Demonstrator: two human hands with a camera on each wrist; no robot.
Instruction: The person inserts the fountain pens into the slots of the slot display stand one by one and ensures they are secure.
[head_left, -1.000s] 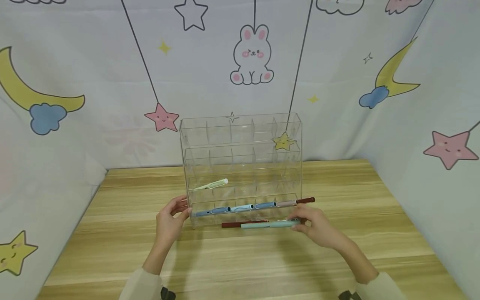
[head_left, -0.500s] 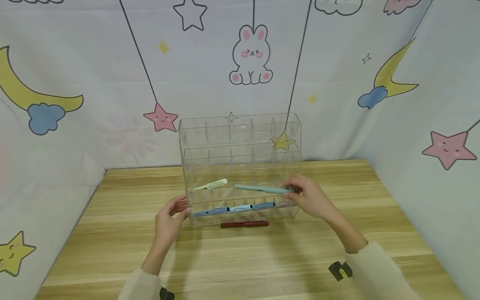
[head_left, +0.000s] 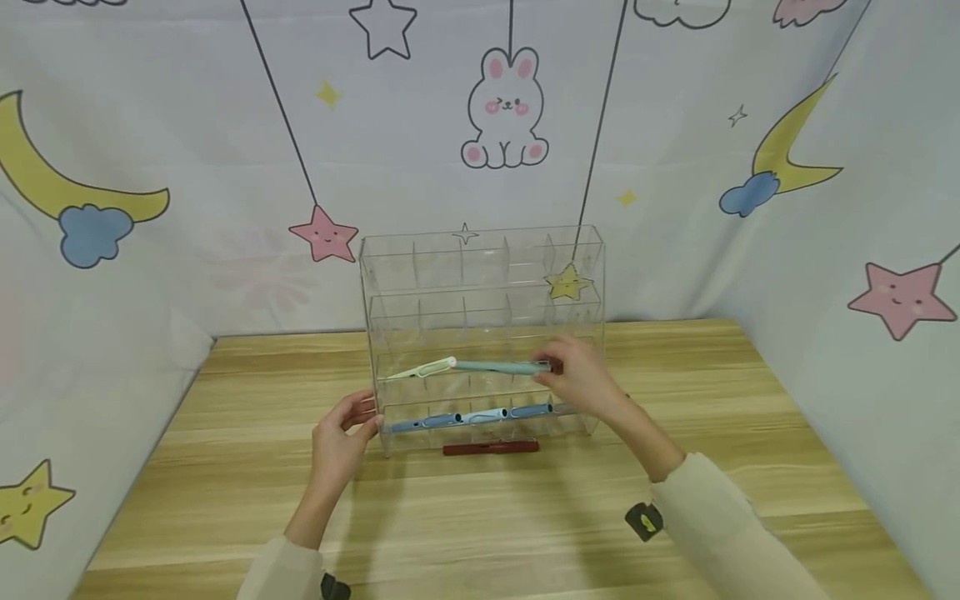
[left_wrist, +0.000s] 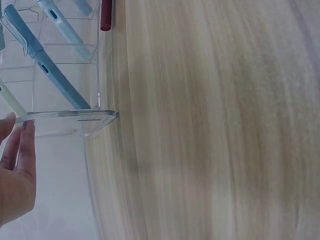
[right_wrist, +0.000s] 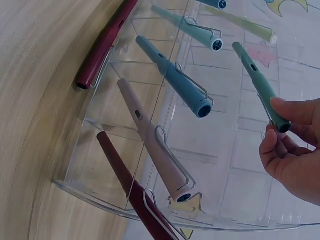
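In the head view a clear acrylic pen rack [head_left: 480, 232] stands upright on the table. My left hand [head_left: 341, 442] grips its left side panel low down, thumb in front and fingers behind. Between thumb and fingers, my right hand [head_left: 583, 382] pinches the cap end of a green fountain pen [right_wrist: 256, 80]. This pen lies level in front of the rack's second tier from the bottom, its far tip beside a pale yellow-green pen [head_left: 426, 369] resting there. The bottom tier carries a blue pen [right_wrist: 175, 82], a pinkish-beige pen [right_wrist: 150, 137], a dark red-brown pen [right_wrist: 122, 165] and others.
A dark red pen [head_left: 491, 448] lies at the rack's front foot on the wooden table [head_left: 480, 525]. Behind the rack hangs a printed cloth [head_left: 225, 167] with stars, moons and a rabbit. The upper tiers show only dividers.
My right hand has lifted the green pen from beside the dark red pen, up and then left to the second tier from the bottom. The left hand stays on the rack.
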